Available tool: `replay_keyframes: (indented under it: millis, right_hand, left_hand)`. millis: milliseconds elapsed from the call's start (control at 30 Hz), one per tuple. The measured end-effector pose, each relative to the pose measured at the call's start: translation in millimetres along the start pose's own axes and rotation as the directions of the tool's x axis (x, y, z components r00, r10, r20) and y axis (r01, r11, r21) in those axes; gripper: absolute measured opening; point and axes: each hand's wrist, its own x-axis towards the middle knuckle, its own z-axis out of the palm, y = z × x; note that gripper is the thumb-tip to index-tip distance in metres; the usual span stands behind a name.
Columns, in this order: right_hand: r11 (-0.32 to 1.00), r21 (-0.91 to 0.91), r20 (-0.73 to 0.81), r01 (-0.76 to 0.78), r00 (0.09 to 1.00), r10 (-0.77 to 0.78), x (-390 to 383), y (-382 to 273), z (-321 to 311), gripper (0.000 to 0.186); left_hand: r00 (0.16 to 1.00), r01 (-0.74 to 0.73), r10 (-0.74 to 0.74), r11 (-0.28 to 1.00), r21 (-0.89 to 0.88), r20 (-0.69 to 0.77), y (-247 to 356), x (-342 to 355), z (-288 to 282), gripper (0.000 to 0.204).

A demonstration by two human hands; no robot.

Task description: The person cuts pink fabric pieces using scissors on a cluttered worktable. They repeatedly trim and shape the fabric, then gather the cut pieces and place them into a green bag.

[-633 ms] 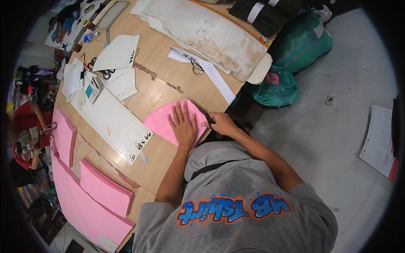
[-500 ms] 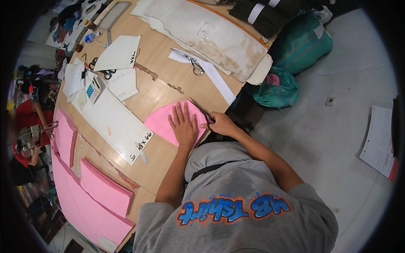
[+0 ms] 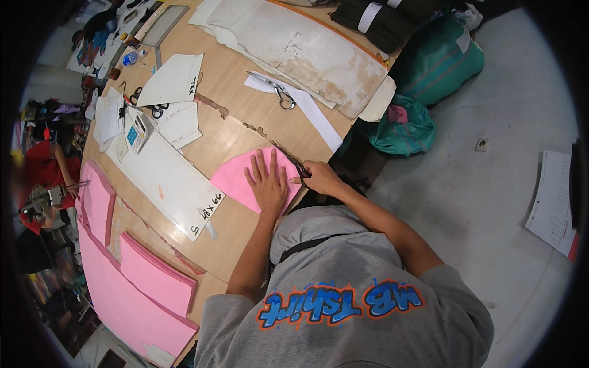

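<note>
My left hand (image 3: 268, 184) lies flat on a pink, round-edged fabric piece (image 3: 232, 180) near the table's edge, fingers a little apart. My right hand (image 3: 323, 178) grips black-handled scissors (image 3: 299, 166), whose blades lie along the fabric's right edge. Just left of the fabric is a long white pattern board (image 3: 160, 176). Beyond it, silver scissors (image 3: 283, 98) rest on a white strip (image 3: 319, 122).
The wooden table (image 3: 224, 67) also bears pink stacks (image 3: 153, 276), more patterns (image 3: 172, 80), a calculator (image 3: 135, 134), a bottle (image 3: 130, 58) and dark rolls (image 3: 372, 24). Teal bundles (image 3: 445, 61) sit at right. A person in red (image 3: 40, 156) works at a machine (image 3: 49, 199).
My hands and the pink piece stay nearly in place. At the far left, the other person's arm has shifted slightly, and the view has moved a little.
</note>
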Motion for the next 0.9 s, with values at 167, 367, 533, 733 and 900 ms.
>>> replay_keyframes:
  millis: [167, 367, 533, 733, 900]
  right_hand:
    - [0.998, -0.046, -0.086, 0.042, 0.995, -0.046, 3.9, 7.8, 10.9, 0.071]
    - [0.964, 0.219, -0.012, -0.152, 0.987, 0.158, -10.2, 0.1, -6.6, 0.068]
    - [0.923, 0.28, 0.014, -0.264, 0.962, 0.271, -36.4, 14.5, -27.2, 0.069]
    - [0.958, 0.169, -0.009, -0.233, 0.971, 0.238, -77.6, 40.8, -36.1, 0.067]
    - [0.961, 0.157, -0.06, -0.228, 0.969, 0.239, -94.2, 48.6, -31.9, 0.068]
  left_hand:
    - [1.0, 0.002, -0.001, 0.999, 0.041, -0.015, 0.6, 0.9, 1.3, 0.066]
    - [1.0, -0.021, 0.021, 1.0, -0.013, -0.003, -1.3, 3.2, -4.4, 0.063]
    - [0.994, -0.093, 0.092, 0.996, 0.004, 0.051, -12.7, 11.8, -7.0, 0.064]
    - [0.903, -0.397, 0.414, 0.907, -0.144, 0.116, -53.6, 47.3, -17.3, 0.063]
    - [0.871, -0.465, 0.482, 0.871, -0.16, 0.091, -81.1, 66.8, -23.7, 0.057]
